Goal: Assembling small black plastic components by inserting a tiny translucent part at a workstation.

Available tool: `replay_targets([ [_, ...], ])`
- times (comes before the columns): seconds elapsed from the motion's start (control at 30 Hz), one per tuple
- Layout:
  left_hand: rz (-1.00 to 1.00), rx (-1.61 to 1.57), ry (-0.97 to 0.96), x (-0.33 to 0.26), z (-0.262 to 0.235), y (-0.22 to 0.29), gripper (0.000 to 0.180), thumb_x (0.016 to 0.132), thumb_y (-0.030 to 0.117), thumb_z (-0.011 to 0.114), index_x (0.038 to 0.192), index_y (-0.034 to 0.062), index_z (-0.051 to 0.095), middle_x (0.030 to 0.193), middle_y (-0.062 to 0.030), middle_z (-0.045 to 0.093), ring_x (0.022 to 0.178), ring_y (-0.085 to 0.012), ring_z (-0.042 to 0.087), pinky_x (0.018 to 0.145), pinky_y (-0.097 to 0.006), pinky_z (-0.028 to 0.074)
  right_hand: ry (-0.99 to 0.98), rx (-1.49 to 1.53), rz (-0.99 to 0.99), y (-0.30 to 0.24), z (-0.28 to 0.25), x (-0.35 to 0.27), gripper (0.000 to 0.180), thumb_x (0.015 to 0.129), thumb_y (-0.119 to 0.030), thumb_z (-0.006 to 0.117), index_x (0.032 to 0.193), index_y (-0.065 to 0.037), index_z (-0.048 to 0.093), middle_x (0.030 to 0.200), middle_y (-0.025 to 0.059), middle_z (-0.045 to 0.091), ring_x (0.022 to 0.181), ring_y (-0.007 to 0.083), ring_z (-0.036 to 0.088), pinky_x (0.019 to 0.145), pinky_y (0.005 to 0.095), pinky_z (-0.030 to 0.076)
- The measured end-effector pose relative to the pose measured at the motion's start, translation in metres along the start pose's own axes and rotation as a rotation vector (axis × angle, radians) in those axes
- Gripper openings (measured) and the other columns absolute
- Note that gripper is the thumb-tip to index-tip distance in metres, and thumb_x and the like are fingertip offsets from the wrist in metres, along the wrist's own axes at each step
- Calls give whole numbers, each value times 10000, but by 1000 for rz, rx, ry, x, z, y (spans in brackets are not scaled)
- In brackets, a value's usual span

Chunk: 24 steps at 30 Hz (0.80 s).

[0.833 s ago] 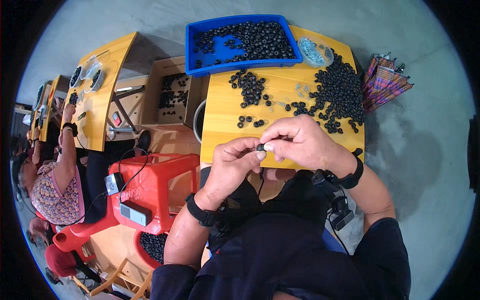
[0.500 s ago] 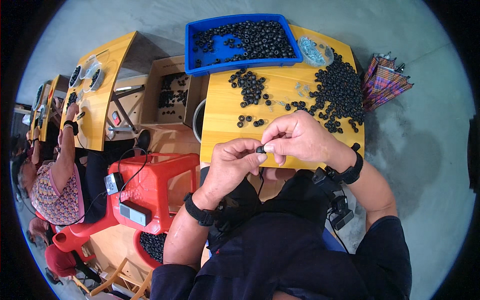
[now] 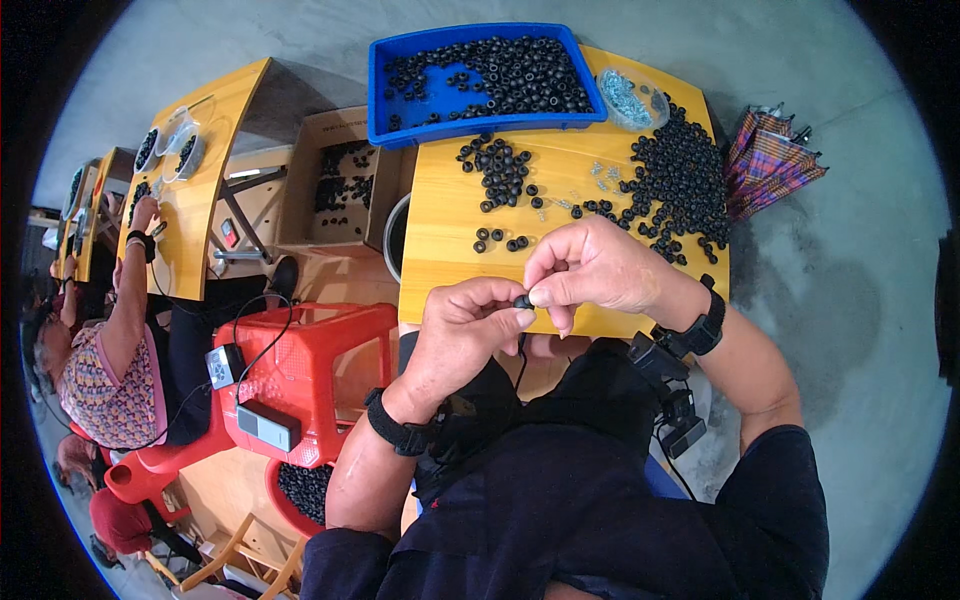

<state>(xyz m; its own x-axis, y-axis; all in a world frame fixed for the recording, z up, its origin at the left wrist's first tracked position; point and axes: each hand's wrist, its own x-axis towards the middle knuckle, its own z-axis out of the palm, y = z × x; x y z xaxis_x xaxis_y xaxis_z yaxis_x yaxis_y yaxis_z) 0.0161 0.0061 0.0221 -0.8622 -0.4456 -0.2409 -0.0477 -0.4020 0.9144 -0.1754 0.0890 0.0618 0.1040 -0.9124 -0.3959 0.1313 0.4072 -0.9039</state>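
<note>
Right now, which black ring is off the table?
The black ring pinched between the left hand and right hand; the others lie on the yellow table or in the blue tray.

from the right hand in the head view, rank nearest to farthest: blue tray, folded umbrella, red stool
From the right hand:
1. Folded umbrella, on the floor, right of the table.
2. Blue tray, at the table's far edge.
3. Red stool, left, beside the person.
1 and 2 are close.

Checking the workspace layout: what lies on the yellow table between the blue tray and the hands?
In the head view, between the blue plastic tray and the hands lie loose small black rings on the yellow wooden table.
</note>
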Motion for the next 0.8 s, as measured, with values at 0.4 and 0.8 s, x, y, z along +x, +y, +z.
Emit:
replay_targets([
  [0.4,11,0,6,-1,1,-1,156,848,-18,645,1002,-38,646,802,-43,656,605,-74,566,561,-206,470,6,-153,-42,-7,-1,-4,144,843,-56,619,931,44,673,693,80,668,601,112,644,566,234,523],
  [0.8,45,34,5,-1,0,2,162,846,-8,655,1006,-30,648,794,-23,641,621,-58,556,565,-193,462,35,-334,-47,-15,7,-8,173,843,22,593,995,34,676,809,89,670,652,109,658,600,242,531],
])
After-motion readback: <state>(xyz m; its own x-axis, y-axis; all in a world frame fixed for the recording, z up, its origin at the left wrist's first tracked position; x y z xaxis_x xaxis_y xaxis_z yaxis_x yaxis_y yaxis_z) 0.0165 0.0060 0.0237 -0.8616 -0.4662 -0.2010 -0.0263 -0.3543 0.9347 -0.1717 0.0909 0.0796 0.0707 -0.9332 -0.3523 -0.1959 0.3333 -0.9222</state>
